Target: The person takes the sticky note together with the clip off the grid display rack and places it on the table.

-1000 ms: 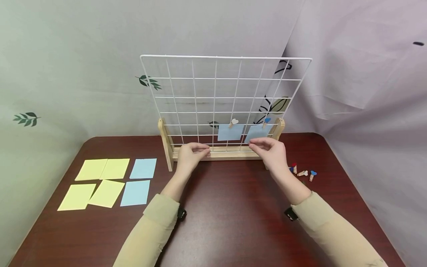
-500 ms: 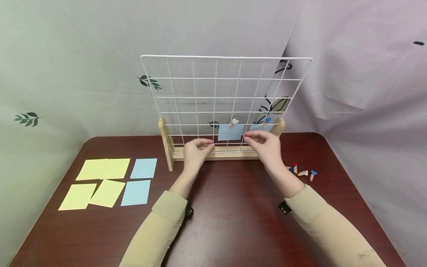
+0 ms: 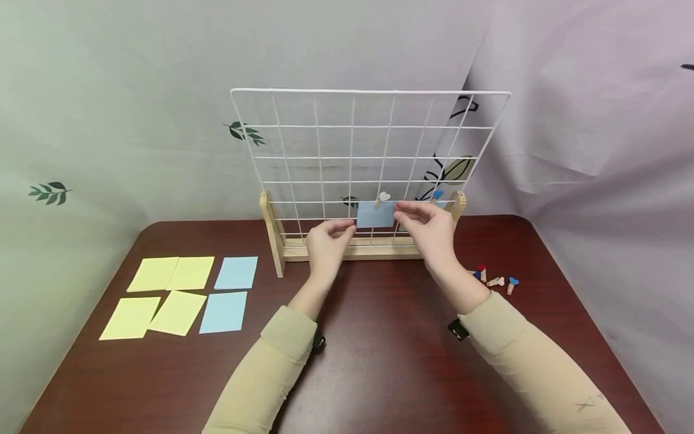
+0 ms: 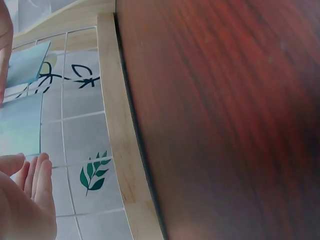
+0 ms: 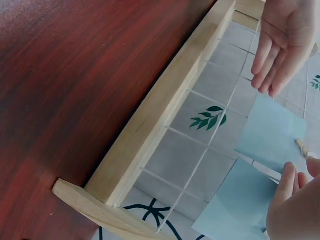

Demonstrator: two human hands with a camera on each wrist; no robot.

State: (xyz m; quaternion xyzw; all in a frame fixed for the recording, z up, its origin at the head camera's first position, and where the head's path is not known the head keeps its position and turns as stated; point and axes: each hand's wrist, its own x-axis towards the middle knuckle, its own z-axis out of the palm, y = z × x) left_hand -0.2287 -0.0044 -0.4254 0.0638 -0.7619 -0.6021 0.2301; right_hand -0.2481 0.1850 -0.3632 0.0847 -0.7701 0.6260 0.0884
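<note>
A blue sticky note hangs on the white wire grid under a small wooden clothespin with a white heart. My left hand pinches its lower left corner between thumb and fingers. At its right edge, my right hand pinches the paper near the upper corner. A second blue note hangs beside it, mostly behind my right hand in the head view, under a clothespin with a blue heart. In the left wrist view the first note meets my left fingertips.
Yellow notes and two blue notes lie on the table's left. Several heart clothespins lie at right. The grid stands in a wooden base on the dark red table, before a grey curtain.
Both hands have moved up to the white-heart note, the left rightward and the right leftward, away from the blue-heart note. Their fingers now meet the note's edges.
</note>
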